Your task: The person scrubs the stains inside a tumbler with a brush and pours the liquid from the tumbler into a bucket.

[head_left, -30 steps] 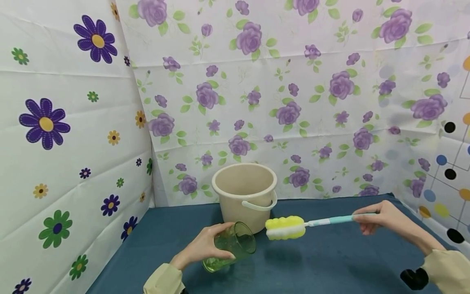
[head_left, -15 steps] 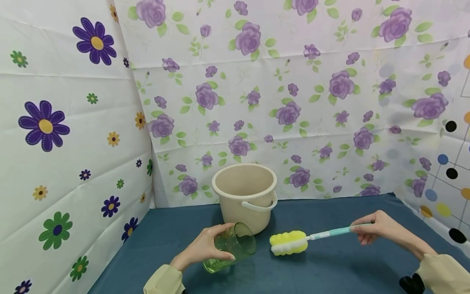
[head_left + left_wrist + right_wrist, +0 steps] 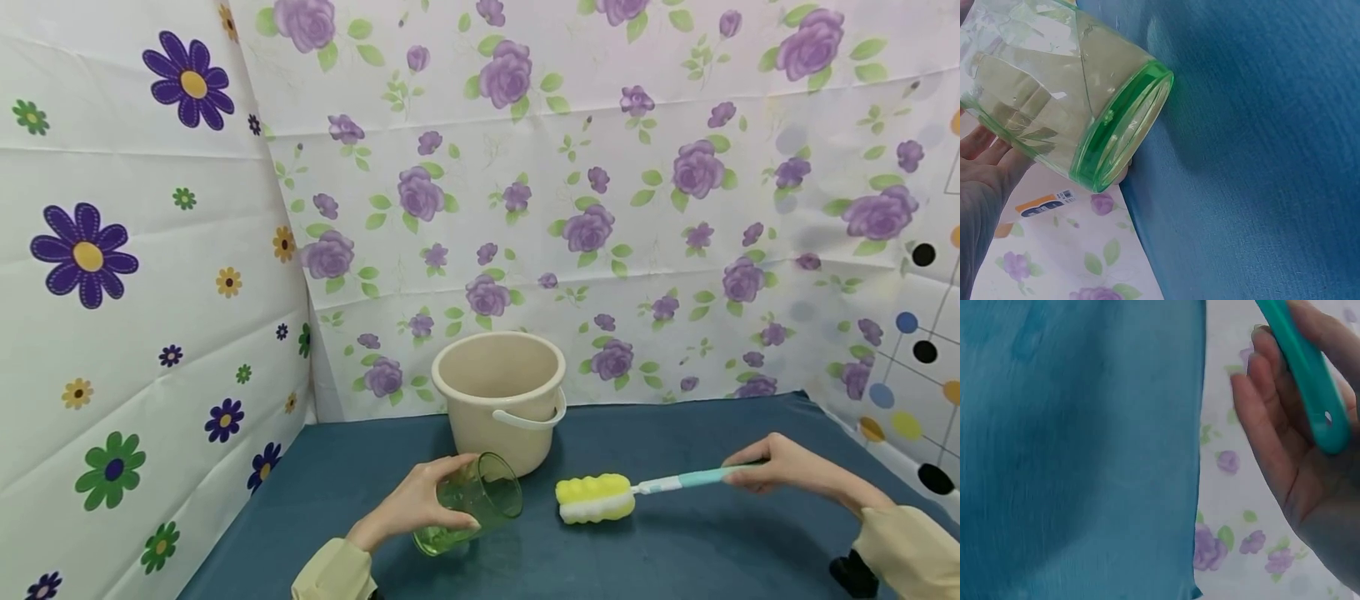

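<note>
A clear green cup (image 3: 480, 506) is gripped by my left hand (image 3: 422, 504), tilted with its mouth toward the right. In the left wrist view its thick green base (image 3: 1124, 128) shows, with fingers wrapped along the side. My right hand (image 3: 783, 467) holds a bottle brush by its teal handle (image 3: 702, 477). The yellow and white sponge head (image 3: 596, 500) of the brush points left, low over the table and apart from the cup. In the right wrist view the handle's end (image 3: 1329, 428) lies across the palm.
A beige bucket (image 3: 498, 417) with a white handle (image 3: 531, 422) stands behind the cup. A dark blue cloth (image 3: 675, 550) covers the table. Flower-printed sheets (image 3: 592, 208) hang at the back and left, and a dotted one (image 3: 918, 400) at the right.
The brush has come down toward the table and shifted slightly right with my right hand. My left hand and the cup stay in place.
</note>
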The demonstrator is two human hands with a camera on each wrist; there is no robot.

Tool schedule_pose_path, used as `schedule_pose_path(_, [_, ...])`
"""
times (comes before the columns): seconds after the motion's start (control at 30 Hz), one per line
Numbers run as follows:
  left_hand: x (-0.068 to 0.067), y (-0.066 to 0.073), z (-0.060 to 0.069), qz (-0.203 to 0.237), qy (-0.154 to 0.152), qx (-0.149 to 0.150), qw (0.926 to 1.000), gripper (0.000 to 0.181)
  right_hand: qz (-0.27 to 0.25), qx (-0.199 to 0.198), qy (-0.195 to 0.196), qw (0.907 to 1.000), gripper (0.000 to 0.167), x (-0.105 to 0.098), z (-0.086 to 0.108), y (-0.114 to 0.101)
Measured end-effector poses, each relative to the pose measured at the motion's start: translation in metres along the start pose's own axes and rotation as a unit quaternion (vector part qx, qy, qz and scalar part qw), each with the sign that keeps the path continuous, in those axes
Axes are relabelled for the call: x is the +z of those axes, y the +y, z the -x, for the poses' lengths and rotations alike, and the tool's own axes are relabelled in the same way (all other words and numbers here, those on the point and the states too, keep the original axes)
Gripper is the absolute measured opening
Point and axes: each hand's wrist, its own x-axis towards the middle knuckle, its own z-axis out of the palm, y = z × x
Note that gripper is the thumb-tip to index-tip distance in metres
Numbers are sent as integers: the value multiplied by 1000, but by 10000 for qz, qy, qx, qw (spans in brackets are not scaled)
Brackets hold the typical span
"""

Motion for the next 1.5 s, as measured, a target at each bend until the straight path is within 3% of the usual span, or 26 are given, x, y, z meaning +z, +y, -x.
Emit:
schedule_pose_path(0.1, [0, 0, 0, -32, -21, -67, 10000, 74, 414, -147, -133, 9989, 21, -1, -1, 10])
schedule_pose_path(0.23, [0, 4, 0, -77, -20, -101, 9999, 74, 790, -44, -177, 9967, 20, 1, -1, 18])
schedule_pose_path(0.47, [-7, 35, 2, -19, -75, -7, 10000, 70, 857, 25, -157, 9962, 20, 4, -1, 29])
schedule_pose_path(0.6, [-8, 40, 3, -41, -73, -95, 9999, 69, 1018, -69, -189, 9946, 20, 7, -1, 35])
schedule_pose_path(0.87, [-7, 33, 3, 41, -64, 10, 10000, 70, 1356, -153, -113, 9906, 19, 17, -3, 44])
schedule_pose_path(1.1, [1, 0, 0, -70, 16, 14, 10000, 74, 1989, 101, 207, 9797, 24, 20, -4, 43])
schedule_pose_path(1.5, [1, -3, 2, -46, 70, 25, 10000, 73, 2335, 294, 232, 9716, 25, 23, -5, 47])
